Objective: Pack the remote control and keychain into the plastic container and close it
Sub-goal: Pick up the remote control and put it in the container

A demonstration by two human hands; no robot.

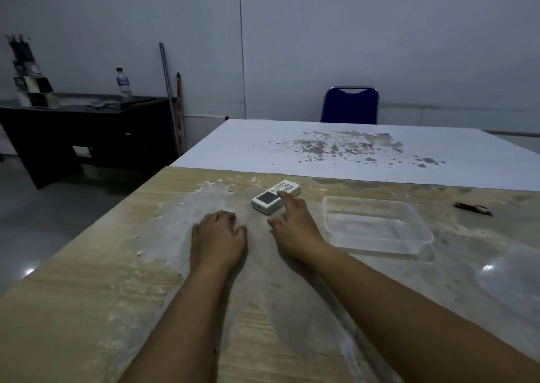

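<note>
Remote (275, 196): my right hand (295, 230), open, has its forefinger on it.
Left hand (217, 238): curled, empty, on the table (87, 309).
Container (377, 225): just right of my right hand.

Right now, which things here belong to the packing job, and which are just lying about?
For the job: remote control, plastic container, its clear lid, keychain.

Lying about: water bottle, blue chair, dark desk, poles against the wall.
</note>
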